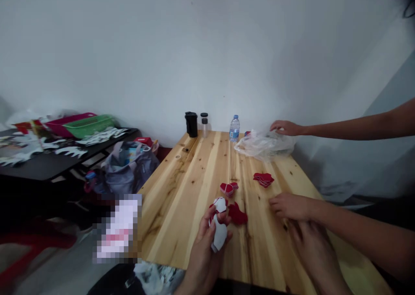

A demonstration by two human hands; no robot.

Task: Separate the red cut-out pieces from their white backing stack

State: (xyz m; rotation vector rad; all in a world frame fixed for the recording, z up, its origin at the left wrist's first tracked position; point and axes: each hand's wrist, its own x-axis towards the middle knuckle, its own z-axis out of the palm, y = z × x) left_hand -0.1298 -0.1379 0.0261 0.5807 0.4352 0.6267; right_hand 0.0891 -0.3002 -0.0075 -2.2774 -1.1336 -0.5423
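Note:
My left hand [207,243] is closed around a small stack of cut-out pieces [220,233] with white faces and some red showing, held just above the near part of the table. Beside it lies a loose red cut-out [237,214]. Just beyond are a small red bundle [228,188] with a pale band across it and, to the right, a stack of red cut-outs [263,179]. My right hand [314,247] is low over the table's right side; another person's hand [288,205] partly covers it, and its fingertips are hidden.
Another person's second hand [285,128] touches a clear plastic bag [266,146] on the wooden table [194,174]. A water bottle [234,128], a black cup [191,124] and a clear container [204,125] stand at the far end. Left are a grey bag [119,169] and a green basket [90,125].

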